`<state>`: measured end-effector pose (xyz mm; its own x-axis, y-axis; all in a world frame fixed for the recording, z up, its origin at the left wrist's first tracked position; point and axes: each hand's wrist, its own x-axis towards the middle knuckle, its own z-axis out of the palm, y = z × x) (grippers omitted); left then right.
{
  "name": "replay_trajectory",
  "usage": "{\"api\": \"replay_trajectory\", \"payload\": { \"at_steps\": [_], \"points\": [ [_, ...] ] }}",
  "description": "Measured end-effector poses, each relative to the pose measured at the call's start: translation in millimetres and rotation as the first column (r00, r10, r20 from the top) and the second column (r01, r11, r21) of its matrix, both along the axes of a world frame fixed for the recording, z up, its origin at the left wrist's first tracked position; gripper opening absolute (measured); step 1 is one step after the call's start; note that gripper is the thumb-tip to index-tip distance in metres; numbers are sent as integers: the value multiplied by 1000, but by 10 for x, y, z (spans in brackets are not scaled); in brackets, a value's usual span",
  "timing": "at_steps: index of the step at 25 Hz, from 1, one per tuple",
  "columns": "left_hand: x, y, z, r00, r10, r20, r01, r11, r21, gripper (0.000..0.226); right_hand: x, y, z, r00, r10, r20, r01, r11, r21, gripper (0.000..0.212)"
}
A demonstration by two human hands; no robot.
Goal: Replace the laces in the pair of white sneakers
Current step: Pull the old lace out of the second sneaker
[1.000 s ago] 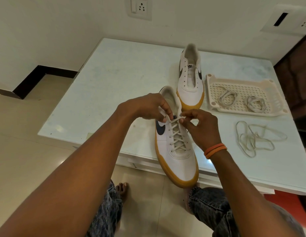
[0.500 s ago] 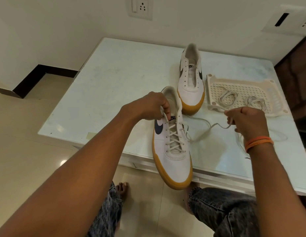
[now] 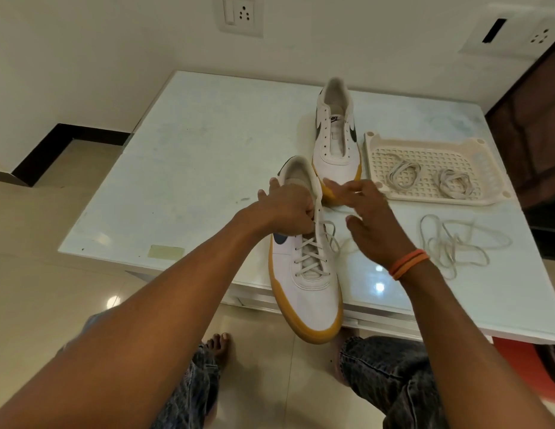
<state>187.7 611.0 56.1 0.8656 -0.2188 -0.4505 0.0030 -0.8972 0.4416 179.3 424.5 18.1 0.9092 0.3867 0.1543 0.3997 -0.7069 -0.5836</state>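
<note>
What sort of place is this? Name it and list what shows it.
Most likely a room in a home. Wall sockets sit above a white glass-topped table, the floor is glossy tile, and the person sits barefoot while handling a sneaker.

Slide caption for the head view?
Left hand grips laced sneaker at table edge; right hand open beside it.

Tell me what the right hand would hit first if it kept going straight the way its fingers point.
The right hand points away and slightly left. Its fingertips would probably first meet the toe of the unlaced far sneaker, at its gum sole; depth is unclear, so they may pass above it.
</note>
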Motion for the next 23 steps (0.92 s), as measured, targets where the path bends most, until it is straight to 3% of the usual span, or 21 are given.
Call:
{"api": "replay_trajectory", "payload": {
  "at_steps": [2,5,9,11,14,17,20,23],
  "points": [
    [12,59,69,1000,-31,1,31,998,-60,26,-55,139,-89,995,83,53,-73,983,-170,85],
    [15,219,235,992,-73,107,68,997,48,8,-39,130,-83,990,23,138,12,969,-249,80],
    [-34,410,374,994,-105,22,102,990,98,14,28,120,-113,997,20,-78,-30,991,-130,81],
    [-35,326,344,994,-62,88,57,997,61,15,34,115,-146,987,44,-156,-52,998,-46,80],
    [-42,88,228,956,-129,262,83,980,179,23,59,76,-141,982,51,-180,-45,998,37,74],
    [-46,-18,134,964,-174,202,135,972,190,13,72,59,-126,985,49,-164,-38,996,75,72],
    [-24,185,345,981,-107,163,86,988,131,17,67,51,-151,989,44,-143,-39,999,36,69],
    [24,582,543,987,67,143,-85,989,124,18,96,30,-173,988,36,-150,-33,999,22,66]
  ]
}}
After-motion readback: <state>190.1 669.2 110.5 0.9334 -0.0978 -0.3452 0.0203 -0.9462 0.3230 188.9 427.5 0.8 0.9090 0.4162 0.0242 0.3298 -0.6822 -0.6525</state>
